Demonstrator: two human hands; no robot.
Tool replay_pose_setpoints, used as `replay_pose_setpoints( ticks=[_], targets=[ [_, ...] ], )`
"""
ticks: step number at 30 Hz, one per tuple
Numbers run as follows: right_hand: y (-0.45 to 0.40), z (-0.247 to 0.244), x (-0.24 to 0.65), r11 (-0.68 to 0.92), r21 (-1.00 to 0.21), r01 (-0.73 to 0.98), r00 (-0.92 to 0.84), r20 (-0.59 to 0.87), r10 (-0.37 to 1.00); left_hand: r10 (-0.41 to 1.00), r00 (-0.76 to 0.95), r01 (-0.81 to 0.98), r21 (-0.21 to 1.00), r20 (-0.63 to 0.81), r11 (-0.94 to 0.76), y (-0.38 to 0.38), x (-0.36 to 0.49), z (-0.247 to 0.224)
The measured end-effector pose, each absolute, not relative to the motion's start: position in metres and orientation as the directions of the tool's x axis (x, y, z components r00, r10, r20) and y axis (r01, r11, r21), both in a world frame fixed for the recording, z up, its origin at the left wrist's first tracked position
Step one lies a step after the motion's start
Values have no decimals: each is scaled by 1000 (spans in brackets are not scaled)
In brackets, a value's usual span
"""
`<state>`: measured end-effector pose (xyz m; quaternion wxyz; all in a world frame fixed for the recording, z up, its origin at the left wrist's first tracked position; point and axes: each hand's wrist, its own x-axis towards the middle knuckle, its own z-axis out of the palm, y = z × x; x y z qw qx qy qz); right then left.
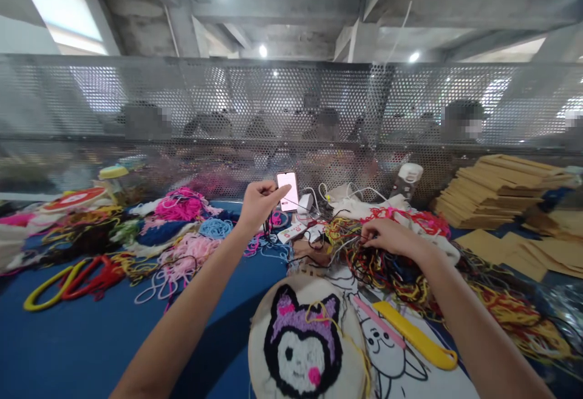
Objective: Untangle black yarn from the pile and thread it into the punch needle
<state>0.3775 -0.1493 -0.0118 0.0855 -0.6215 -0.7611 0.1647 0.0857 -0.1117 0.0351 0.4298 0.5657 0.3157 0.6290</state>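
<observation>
Fuzzy yarn pile, perforated metal screen

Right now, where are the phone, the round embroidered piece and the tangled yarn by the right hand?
Phone [292, 202], head view: lower part of its lit screen.
Round embroidered piece [299, 354], head view: white stitched face.
Tangled yarn [395, 270], head view: middle of the heap.

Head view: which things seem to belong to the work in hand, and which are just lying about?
Probably in use:
- dark strand at the left hand
- tangled yarn under the right hand
- embroidered piece in front

Seemingly lying about:
- yellow tool
- brown paper stack
- bottle
- phone, partly behind the left hand; contact unclear
</observation>
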Motion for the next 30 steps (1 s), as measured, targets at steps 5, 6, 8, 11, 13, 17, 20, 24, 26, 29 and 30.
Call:
replay_pose_setpoints(
  ticks=[5, 6, 8, 11, 13, 17, 20, 24, 26, 29, 30],
  targets=[
    [-157, -8, 369, 202, -405, 892, -279, -142, 950, 882, 229, -264, 899, 412, -351, -118, 99, 28],
    [-161, -4, 368, 207, -420, 883, -295, -156, 943, 881, 279, -310, 904, 381, -293, -118, 103, 26],
    [-172, 8, 368, 210, -443, 872, -305, -155, 940, 876, 369, -343, 921, 311, -183, -120, 108, 21],
    [-198, 33, 374, 227, -442, 868, -270, -37, 962, 868, 434, -274, 953, 242, -129, -123, 110, 16],
    [-220, 45, 378, 236, -434, 869, -259, 7, 966, 864, 443, -201, 966, 239, -164, -127, 108, 13],
    [-261, 34, 381, 119, -364, 924, -189, -163, 968, 830, 497, -56, 964, 253, -260, -134, 99, 10],
    [-279, 1, 379, -7, -194, 981, -36, -220, 975, 755, 623, 115, 930, 205, -348, -137, 97, 4],
    [-290, -40, 377, -24, -167, 986, -7, -179, 984, 705, 680, 454, 639, 202, -621, -140, 105, -11],
    [-295, -51, 375, -11, -180, 984, -15, -140, 990, 703, 672, 576, 434, 232, -693, -142, 111, -19],
    [-303, -60, 370, -20, -147, 989, 12, -57, 998, 688, 696, 617, 320, 206, -719, -145, 116, -28],
    [-307, -62, 369, -27, -131, 991, 23, -35, 999, 682, 708, 613, 319, 185, -723, -145, 116, -31]
  ],
)
